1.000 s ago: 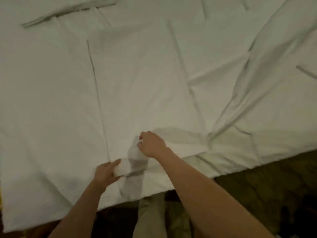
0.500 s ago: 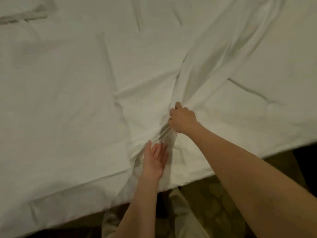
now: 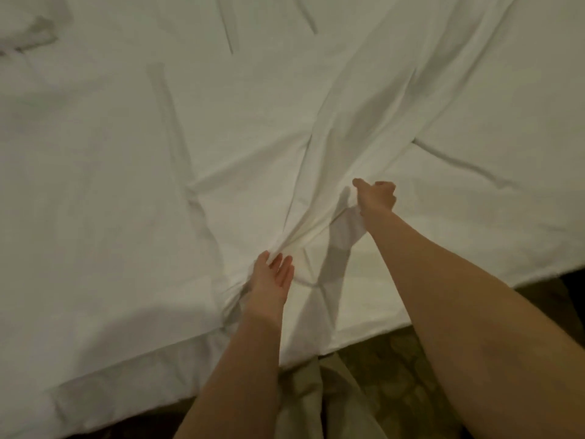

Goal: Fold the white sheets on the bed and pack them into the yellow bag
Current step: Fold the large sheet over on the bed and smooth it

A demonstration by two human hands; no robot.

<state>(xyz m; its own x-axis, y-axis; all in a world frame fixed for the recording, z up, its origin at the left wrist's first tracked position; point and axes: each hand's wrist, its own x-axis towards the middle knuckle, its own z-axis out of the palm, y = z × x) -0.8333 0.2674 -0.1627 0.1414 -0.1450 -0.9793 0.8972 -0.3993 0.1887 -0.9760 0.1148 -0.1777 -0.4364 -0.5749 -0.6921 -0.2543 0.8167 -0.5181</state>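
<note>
The white sheet [image 3: 253,128] lies spread over the bed [image 3: 95,353], covering nearly all of the view, with its near edge running along the bed's side from about 8 o'clock to 3 o'clock. A raised ridge of gathered cloth runs from the middle of the view up toward 1 o'clock. The right hand [image 3: 376,196] sits at the lower end of that ridge, its grip closed tight around a bunch of the sheet, fingers curled under and thumb pointing toward 9 o'clock. The left hand [image 3: 272,274] is nearer the body, toward 7 o'clock of the right one; its fingers are fairly straight and only loosely gathered, with folds of cloth running between them, so whether it truly pinches the sheet or just steadies it cannot be told. The step in hand looks like finding and drawing up an edge to start a fold. To do it well, the left hand should take a firm hold before the right pulls further, and the two should work along one edge instead of a bunch from the middle, or the fold will come out crooked. Below the bed, at 6 o'clock, patterned floor [image 3: 380,369] shows. The yellow bag is not in view
</note>
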